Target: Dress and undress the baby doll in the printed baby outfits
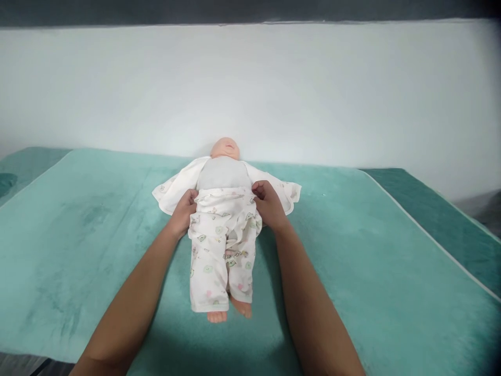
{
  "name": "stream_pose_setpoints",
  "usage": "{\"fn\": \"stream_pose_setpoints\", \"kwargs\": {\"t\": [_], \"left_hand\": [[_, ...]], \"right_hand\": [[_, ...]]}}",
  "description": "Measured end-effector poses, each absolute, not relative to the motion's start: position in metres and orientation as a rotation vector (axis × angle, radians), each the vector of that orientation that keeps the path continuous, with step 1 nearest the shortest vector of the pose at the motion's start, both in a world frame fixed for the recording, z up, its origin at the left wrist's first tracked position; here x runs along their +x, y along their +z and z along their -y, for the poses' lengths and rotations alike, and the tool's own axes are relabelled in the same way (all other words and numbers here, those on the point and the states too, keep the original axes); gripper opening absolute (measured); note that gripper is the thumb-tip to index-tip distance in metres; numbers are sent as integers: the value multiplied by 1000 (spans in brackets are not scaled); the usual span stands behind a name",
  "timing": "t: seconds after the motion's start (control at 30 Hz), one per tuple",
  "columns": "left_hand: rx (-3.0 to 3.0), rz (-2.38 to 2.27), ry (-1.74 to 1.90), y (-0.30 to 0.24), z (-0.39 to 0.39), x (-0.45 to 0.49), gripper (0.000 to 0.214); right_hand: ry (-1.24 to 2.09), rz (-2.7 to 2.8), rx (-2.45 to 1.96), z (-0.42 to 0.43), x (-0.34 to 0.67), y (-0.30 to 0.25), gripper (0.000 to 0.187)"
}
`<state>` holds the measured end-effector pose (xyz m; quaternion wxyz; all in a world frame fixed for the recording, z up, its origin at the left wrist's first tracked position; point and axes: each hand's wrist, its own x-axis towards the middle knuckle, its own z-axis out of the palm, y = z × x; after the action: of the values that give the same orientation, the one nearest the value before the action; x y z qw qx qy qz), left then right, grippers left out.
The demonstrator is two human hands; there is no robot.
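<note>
Our left hand (pixel 183 211) and right hand (pixel 268 204) each pinch the waistband of the printed trousers (pixel 219 245), one at either hip of the baby doll (pixel 224 172). The doll lies face up on the teal blanket (pixel 78 235), bare feet toward us, an open white jacket (pixel 172 190) spread beneath its grey torso, a white wall (pixel 250 89) behind.

The scene is viewed from one head-worn camera, held close and aimed forward and down at the doll (pixel 224 175) on the teal mat (pixel 371 261), with the white wall (pixel 250 89) far behind.
</note>
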<state>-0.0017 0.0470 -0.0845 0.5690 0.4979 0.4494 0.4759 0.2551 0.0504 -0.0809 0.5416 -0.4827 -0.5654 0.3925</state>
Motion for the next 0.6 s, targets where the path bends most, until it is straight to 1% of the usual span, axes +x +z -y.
{"fn": "stream_pose_setpoints", "kwargs": {"t": [0.2, 0.37, 0.47, 0.6], "left_hand": [[1179, -1057, 1147, -82, -48, 3, 25], [1145, -996, 1192, -79, -47, 4, 26], [1199, -1044, 1249, -79, -48, 4, 26], [1355, -1136, 1314, -79, -46, 5, 34]], "right_hand": [[1061, 1267, -1066, -55, 256, -83, 33], [1114, 1198, -1040, -56, 259, -82, 28], [1180, 1167, -1041, -54, 260, -80, 25], [1295, 1097, -999, -54, 260, -79, 26]]}}
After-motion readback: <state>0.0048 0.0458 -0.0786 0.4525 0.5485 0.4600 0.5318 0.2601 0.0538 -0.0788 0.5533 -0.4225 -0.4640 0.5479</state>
